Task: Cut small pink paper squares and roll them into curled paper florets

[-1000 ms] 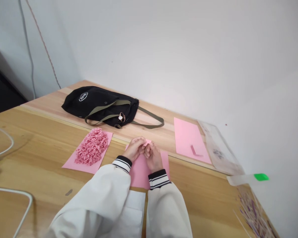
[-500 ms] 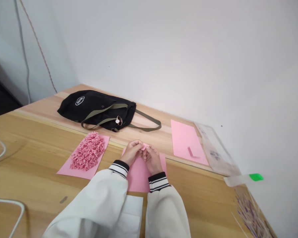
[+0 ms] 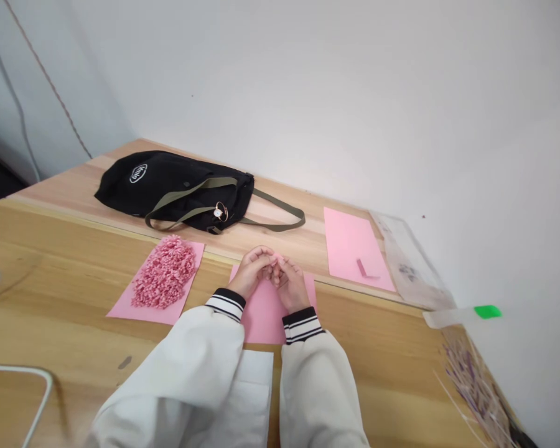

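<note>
Above a pink sheet of paper (image 3: 264, 317), my left hand (image 3: 251, 271) and my right hand (image 3: 290, 285) meet, fingertips together. Between them they pinch a small pink piece of paper (image 3: 277, 257), mostly covered by the fingers. Both hands are closed, thumbs pressed against the fingers. To the left, a pile of small pink flower-like bits (image 3: 165, 272) lies on another pink sheet (image 3: 121, 307). On the right, a third pink sheet (image 3: 352, 242) bears a small folded pink strip (image 3: 361, 267).
A black bag (image 3: 163, 183) with olive straps lies at the back, a watch (image 3: 218, 213) on it. A clear plastic sleeve (image 3: 408, 264), a green-tipped strip (image 3: 488, 311) and dried stems (image 3: 469, 373) are at right. White paper (image 3: 254, 386) lies under my forearms; a white cable (image 3: 42, 376) at left.
The small pink piece shows less between my fingertips, which have drawn closer around it. The whole view has shifted slightly, with the tabletop things appearing higher.
</note>
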Demonstrator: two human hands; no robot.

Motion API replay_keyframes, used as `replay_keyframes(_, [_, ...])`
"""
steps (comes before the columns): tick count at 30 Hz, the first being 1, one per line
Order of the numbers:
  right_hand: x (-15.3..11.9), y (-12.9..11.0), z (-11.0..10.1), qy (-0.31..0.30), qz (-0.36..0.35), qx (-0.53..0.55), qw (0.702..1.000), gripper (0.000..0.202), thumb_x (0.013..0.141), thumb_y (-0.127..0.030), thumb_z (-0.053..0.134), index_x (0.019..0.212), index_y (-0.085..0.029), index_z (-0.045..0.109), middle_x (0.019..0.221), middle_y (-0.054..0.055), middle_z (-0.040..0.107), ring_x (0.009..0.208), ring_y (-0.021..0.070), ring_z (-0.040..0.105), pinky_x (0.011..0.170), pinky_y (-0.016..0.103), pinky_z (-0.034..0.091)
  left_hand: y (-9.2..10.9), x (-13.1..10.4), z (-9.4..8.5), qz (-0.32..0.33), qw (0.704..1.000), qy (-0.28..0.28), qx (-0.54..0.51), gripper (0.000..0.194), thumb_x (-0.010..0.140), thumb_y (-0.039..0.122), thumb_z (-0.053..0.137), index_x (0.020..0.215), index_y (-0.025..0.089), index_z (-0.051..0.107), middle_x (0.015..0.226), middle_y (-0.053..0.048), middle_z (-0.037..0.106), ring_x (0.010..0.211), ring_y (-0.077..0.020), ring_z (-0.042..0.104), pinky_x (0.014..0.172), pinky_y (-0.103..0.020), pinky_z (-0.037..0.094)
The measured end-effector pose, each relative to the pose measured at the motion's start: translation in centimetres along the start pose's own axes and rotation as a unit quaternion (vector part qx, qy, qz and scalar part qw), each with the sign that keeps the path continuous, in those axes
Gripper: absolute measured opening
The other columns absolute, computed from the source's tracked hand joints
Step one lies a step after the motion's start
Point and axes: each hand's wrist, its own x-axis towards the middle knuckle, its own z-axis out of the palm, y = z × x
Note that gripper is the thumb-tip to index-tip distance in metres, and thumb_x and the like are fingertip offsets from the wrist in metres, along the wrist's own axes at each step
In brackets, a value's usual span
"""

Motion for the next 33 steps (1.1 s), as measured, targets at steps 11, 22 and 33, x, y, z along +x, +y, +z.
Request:
replay_keyframes(11, [0.02, -0.09, 0.12, 0.016, 0.005, 0.010, 1.000, 0.015, 0.069, -0.022, 0.064, 0.061, -0.014, 0.055, 0.044, -0.006, 0.050, 0.037, 0.0034, 0.041, 0.037, 0.017, 0.027, -0.36, 0.30, -0.19, -0.004, 1.000, 0.013, 0.023, 0.018, 0.065, 0.024, 0.067, 0.069, 0.014, 0.053, 0.048, 0.003, 0.056, 0.041, -0.0069, 0.048, 0.042, -0.019, 0.032])
replay_keyframes(22, [-0.03, -0.26, 0.24, 0.008, 0.005, 0.010, 1.000, 0.014, 0.070, -0.026, 0.061, 0.063, -0.014, 0.059, 0.047, -0.003, 0.053, 0.037, 0.0049, 0.040, 0.036, 0.020, 0.028, -0.32, 0.44, -0.27, -0.015, 0.999, 0.034, -0.038, 0.019, 0.064, 0.020, 0.067, 0.066, 0.015, 0.050, 0.052, 0.003, 0.055, 0.043, -0.0080, 0.050, 0.042, -0.020, 0.041])
replay_keyframes(33, [-0.15, -0.38, 0.55, 0.020, 0.011, -0.007, 1.000, 0.013, 0.066, -0.024, 0.066, 0.060, -0.014, 0.060, 0.046, -0.004, 0.052, 0.037, 0.0036, 0.039, 0.035, 0.018, 0.028, -0.13, 0.25, -0.04, -0.013, 0.999, -0.025, -0.016, 0.016, 0.068, 0.025, 0.062, 0.070, 0.016, 0.049, 0.047, 0.001, 0.056, 0.037, -0.0142, 0.051, 0.036, -0.026, 0.042])
